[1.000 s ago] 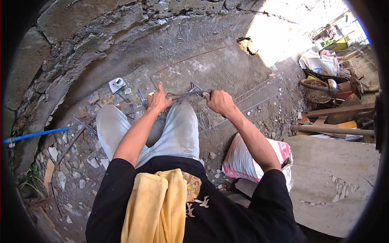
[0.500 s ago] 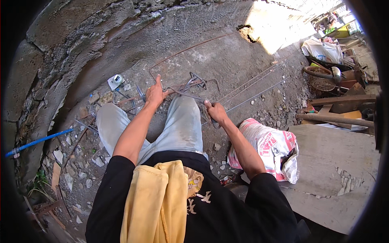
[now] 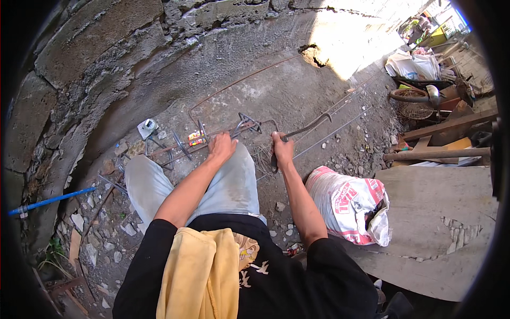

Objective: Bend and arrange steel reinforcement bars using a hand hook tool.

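Note:
My left hand [image 3: 222, 147] is above my left-of-centre knee area, its fingers closed round a rusty steel bar [image 3: 172, 148]. Bent steel stirrups [image 3: 249, 123] sit along that bar, on both sides of the hand. A thin bent rod [image 3: 241, 80] runs from beside them toward the wall. To the right, my right hand [image 3: 282, 151] grips a dark hooked metal bar [image 3: 309, 126]; its curved end points away to the right. Thin wire strands [image 3: 260, 156] lie between my hands, partly hidden by my right leg.
A rough concrete wall [image 3: 101, 48] curves along the far left. Long steel rods [image 3: 334, 131] lie on the ground. A white and red sack [image 3: 348, 204] stands at right beside a worn board [image 3: 425, 212]. Rubble, a blue pole [image 3: 53, 200] and a red-yellow packet [image 3: 196, 137] are on the left.
The hooked bar has swung from pointing left, over the stirrups, to pointing right. My left hand has moved right and closed on the rusty bar; its thumb and fingers were spread before.

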`<state>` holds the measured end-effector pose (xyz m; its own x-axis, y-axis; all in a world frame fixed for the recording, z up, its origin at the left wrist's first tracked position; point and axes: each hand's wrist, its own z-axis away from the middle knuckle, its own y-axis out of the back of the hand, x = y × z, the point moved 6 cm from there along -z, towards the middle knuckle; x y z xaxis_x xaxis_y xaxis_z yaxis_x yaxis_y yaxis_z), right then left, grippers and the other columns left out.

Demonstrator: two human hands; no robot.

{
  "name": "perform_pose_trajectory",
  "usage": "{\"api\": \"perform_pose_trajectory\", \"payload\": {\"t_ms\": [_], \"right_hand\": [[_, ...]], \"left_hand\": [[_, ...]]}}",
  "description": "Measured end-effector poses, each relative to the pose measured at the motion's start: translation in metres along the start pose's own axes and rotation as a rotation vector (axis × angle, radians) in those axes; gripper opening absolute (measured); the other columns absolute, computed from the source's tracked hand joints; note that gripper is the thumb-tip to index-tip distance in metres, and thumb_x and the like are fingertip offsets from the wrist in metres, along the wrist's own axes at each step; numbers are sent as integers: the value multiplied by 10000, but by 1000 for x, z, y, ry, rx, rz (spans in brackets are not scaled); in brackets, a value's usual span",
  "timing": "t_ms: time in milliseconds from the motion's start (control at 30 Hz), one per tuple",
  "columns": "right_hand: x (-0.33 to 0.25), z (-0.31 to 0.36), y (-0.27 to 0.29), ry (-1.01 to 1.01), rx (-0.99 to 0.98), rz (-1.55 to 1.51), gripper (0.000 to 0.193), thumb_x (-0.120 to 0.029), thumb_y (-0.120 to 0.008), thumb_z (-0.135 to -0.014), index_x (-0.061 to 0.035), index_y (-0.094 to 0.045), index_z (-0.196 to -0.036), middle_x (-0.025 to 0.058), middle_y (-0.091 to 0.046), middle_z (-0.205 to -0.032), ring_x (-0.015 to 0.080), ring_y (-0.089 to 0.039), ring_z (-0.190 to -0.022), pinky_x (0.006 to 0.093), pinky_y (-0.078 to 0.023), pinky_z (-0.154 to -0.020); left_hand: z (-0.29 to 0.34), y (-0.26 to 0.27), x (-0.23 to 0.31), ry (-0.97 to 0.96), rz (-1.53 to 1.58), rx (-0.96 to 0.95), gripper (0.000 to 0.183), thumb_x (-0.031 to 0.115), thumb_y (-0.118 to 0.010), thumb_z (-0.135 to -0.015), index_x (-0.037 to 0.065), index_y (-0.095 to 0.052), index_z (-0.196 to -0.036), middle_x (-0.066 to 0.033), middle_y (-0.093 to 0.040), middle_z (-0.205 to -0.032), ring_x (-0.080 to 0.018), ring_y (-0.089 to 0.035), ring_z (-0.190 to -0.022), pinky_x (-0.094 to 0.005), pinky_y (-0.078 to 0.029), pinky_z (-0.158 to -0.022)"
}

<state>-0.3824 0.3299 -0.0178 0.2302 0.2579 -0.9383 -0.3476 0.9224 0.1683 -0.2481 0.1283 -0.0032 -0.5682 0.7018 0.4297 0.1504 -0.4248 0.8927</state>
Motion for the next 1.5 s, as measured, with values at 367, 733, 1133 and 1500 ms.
{"api": "perform_pose_trajectory", "payload": {"t_ms": [367, 733, 1133, 1500], "right_hand": [[-57, -80, -84, 476, -102, 573, 405, -361, -722, -795, 21, -691, -926, 256, -670, -829, 411, -664, -826, 436, -520, -717], [-40, -90, -92, 400, -126, 770, 425, -361, -748, -753, 56, -666, -772, 267, -662, -793, 404, -667, -785, 465, -515, -697], [-35, -91, -73, 216, -38, 641, 467, -384, -748, -762, 57, -650, -640, 178, -657, -629, 267, -668, -606, 403, -523, -619], [11, -70, -36, 127, 115, 176, 278, -270, -672, -864, 1, -702, -920, 53, -594, -550, 155, -568, -463, 319, -453, -464]], "left_hand": [[-6, -25, 6, 118, 466, 198, 383, 294, -745, -742, 39, -640, -1008, -163, -682, -811, -338, -667, -808, -431, -513, -729], [-15, -17, 1, 191, 626, 319, 394, 364, -788, -728, 20, -675, -883, -139, -676, -701, -271, -662, -647, -397, -509, -640], [-42, 12, 7, 286, 610, 122, 430, 404, -787, -739, 3, -633, -716, -161, -677, -649, -284, -678, -620, -390, -529, -632], [-33, 15, -10, -16, 130, -9, 794, 471, -774, -712, 212, -422, -1375, -198, -459, -1307, -390, -509, -1184, -505, -431, -958]]}}
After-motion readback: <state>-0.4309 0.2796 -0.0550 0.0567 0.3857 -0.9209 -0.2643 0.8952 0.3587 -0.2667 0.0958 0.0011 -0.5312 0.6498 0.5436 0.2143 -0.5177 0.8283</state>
